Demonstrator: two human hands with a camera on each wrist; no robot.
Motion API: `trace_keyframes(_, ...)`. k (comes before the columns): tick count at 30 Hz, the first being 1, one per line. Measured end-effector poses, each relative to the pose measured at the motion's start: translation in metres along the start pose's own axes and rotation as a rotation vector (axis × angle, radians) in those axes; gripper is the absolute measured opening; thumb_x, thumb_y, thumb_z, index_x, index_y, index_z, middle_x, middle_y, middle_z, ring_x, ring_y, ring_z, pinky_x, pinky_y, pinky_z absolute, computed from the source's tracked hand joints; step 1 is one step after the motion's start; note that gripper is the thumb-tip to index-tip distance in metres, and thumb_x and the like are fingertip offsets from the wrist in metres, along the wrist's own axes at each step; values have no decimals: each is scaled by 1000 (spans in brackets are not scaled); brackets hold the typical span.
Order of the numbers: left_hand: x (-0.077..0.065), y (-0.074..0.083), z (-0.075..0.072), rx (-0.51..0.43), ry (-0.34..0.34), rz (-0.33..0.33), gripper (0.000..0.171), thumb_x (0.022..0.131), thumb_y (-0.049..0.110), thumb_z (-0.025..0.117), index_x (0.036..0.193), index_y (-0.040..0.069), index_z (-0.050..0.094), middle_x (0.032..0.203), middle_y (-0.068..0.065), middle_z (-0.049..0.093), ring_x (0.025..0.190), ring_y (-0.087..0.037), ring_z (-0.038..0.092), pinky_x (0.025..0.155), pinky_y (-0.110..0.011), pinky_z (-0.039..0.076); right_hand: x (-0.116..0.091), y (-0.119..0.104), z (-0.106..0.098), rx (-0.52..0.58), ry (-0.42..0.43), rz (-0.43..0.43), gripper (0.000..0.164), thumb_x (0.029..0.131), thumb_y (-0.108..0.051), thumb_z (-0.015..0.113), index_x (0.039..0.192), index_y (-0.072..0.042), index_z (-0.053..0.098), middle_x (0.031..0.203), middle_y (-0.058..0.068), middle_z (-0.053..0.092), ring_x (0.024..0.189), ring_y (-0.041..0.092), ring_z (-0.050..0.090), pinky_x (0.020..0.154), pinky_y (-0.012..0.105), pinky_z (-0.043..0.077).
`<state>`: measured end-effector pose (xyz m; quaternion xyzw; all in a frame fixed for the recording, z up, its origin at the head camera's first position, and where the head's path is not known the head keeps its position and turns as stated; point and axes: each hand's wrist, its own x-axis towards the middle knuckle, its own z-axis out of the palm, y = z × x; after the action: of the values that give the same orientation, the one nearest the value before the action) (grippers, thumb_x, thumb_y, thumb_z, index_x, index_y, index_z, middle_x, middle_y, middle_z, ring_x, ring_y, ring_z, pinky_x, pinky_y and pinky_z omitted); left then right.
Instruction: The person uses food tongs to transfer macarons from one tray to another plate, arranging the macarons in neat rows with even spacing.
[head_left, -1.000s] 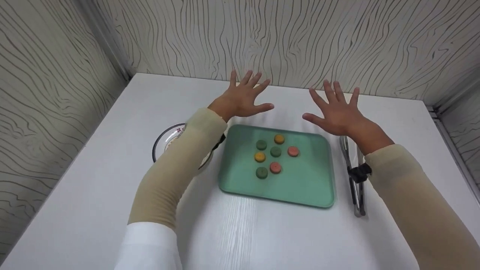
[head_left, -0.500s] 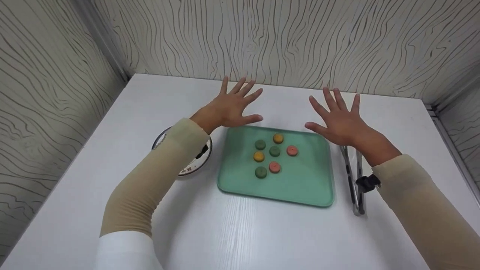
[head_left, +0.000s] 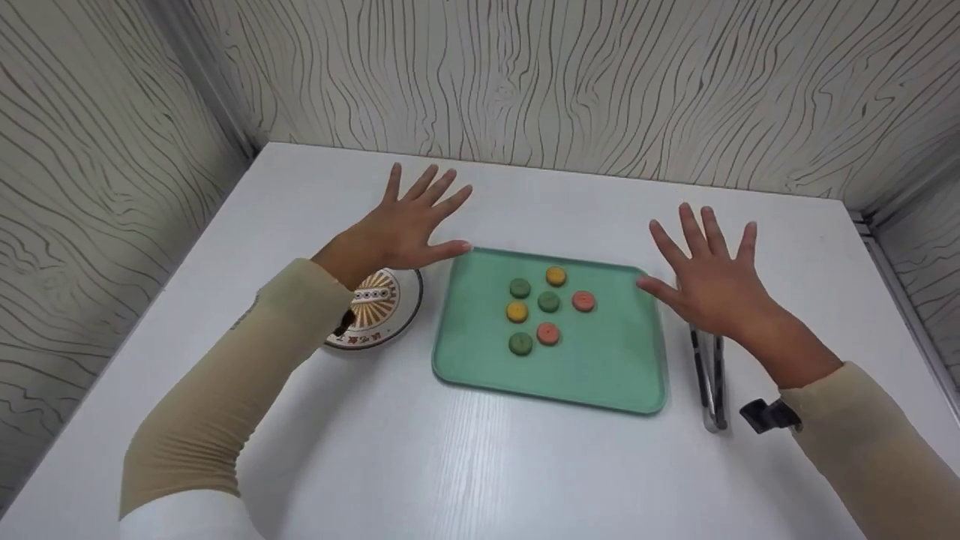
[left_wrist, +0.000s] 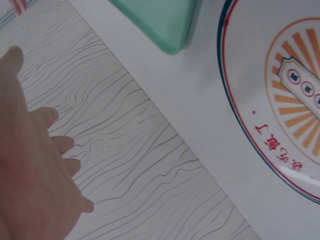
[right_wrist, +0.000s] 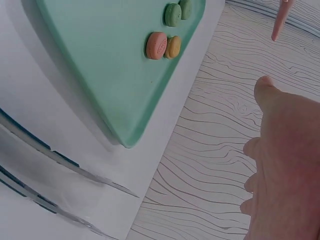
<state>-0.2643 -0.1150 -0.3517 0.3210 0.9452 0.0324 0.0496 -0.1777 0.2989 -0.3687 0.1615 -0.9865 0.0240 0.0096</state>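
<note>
My left hand [head_left: 401, 229] is held out with its fingers spread, above the table by the green tray's far left corner. It holds nothing. Below its wrist is a round plate [head_left: 390, 322] with a striped orange pattern, partly covered by the sleeve. My right hand [head_left: 712, 289], fingers also spread and nothing in it, hovers over the upper part of a pair of metal tongs [head_left: 709, 382]. On the green tray [head_left: 600, 375] lie several macarons: green ones, two pink ones such as the near macaron [head_left: 548, 334], and two yellow ones such as the far macaron [head_left: 556, 276].
All of these things stand on a white table [head_left: 420, 465]. A wall panel [head_left: 525, 82] with a wood-line pattern rises along its back edge, and another panel [head_left: 90, 187] stands on the left side.
Both hands have moved apart and nearer the body: the left hand leftward, the right hand rightward. More of the plate's pattern shows now. The tray and macarons stay put.
</note>
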Motion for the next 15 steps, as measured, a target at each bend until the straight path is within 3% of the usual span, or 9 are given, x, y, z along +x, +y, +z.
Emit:
trace_keyframes(9, -38, -27, 27, -54, -16, -68, 86, 100, 70, 36, 166, 21, 8, 171, -9, -1, 156, -32, -10, 116, -64, -17, -24, 7, 10, 12, 17, 25, 84, 102, -59, 48, 163, -8, 20, 167, 30, 1, 152, 51, -3, 107, 80, -11)
trace_keyframes(15, -66, -44, 47, -105, 8, -97, 85, 101, 65, 39, 165, 18, 9, 171, -11, 1, 157, -33, -8, 117, -64, -16, -36, 13, 23, 41, 50, 59, 83, 103, -56, 50, 163, -8, 18, 166, 31, 2, 152, 50, -4, 108, 79, -12)
